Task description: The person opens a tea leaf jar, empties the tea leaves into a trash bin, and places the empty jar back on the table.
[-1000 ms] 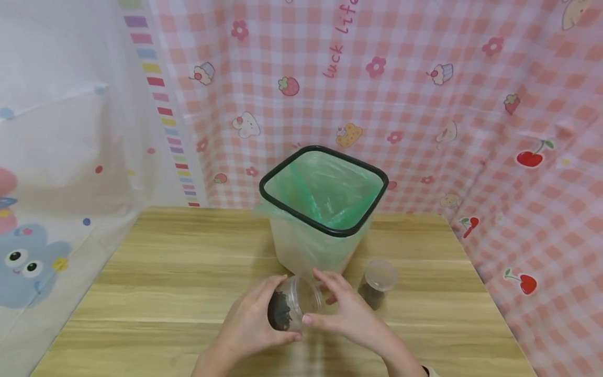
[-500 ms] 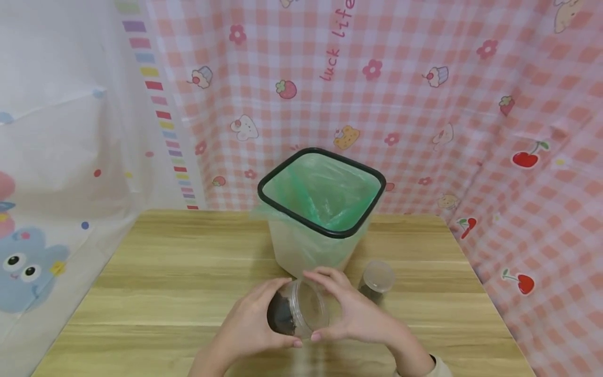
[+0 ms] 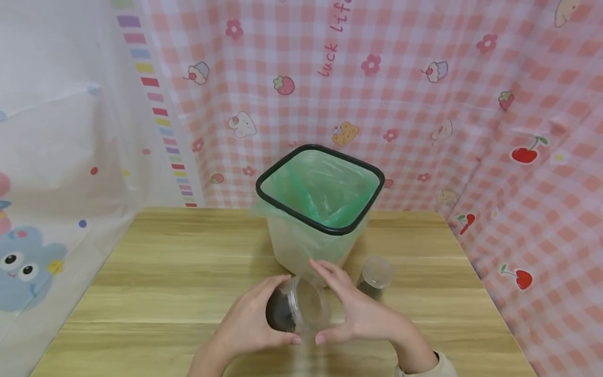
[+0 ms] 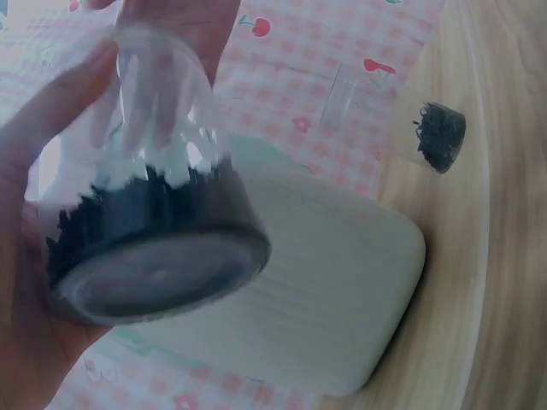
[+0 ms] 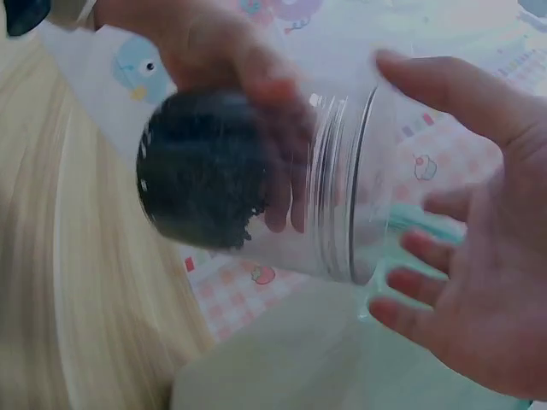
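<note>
The left hand [image 3: 247,320] is wrapped around a clear jar [image 3: 296,305], its thumb along the near side and its fingers over the far side. The jar is tipped onto its side between the two hands, its base toward the left hand and its ridged, clear end toward the right. Dark, shredded contents [image 4: 154,213] gather at the base end, with a jagged edge.

The right hand [image 3: 355,309] is spread around the clear end, thumb on the near side and fingers on the far side, apart from one another; whether any fingertip touches the jar I cannot tell. A dark band [image 3: 435,358] and a pale sleeve [image 3: 430,368] show at that wrist.

Just beyond the right hand, a second jar [image 3: 377,273] stands upright on the bench [image 3: 188,283], dark matter in its lower part. Straight ahead of both hands is a pale bin [image 3: 301,246] with a black rim [image 3: 301,213] and a green liner [image 3: 330,180]. Farther off, behind the bin, hangs pink checked cloth [image 3: 306,115].
</note>
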